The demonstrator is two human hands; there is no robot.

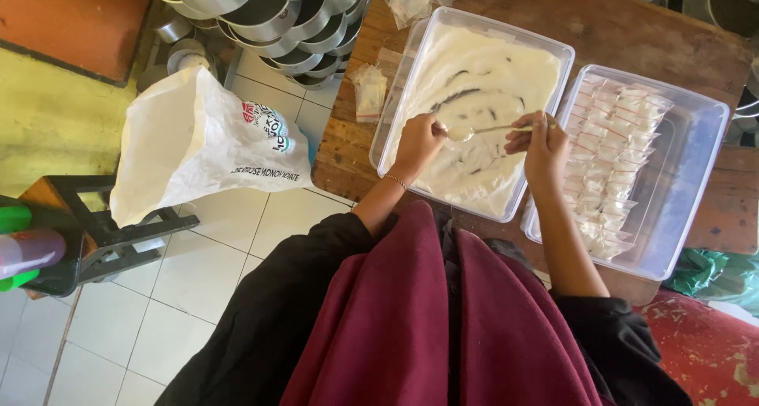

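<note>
Both arms reach fwd from the body, elbows bent, black sleeves pushed up, forearms bare. Left hand (417, 143) curled, fingers pinched together, knuckles up, thin bracelet at the wrist. Right hand (541, 143) also curled, thumb & fingers closed in a pinch, wrist slightly bent. Hands near each other, not touching.

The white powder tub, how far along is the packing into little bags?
Done: rows of filled small bags lie in the clear tub on the right, covering roughly its left half. In hand: the right hand holds a spoon over the powder tub, toward the left hand; whether that hand holds a bag is unclear. Left: the tub still holds plenty of powder, with more bags beside it.
</note>
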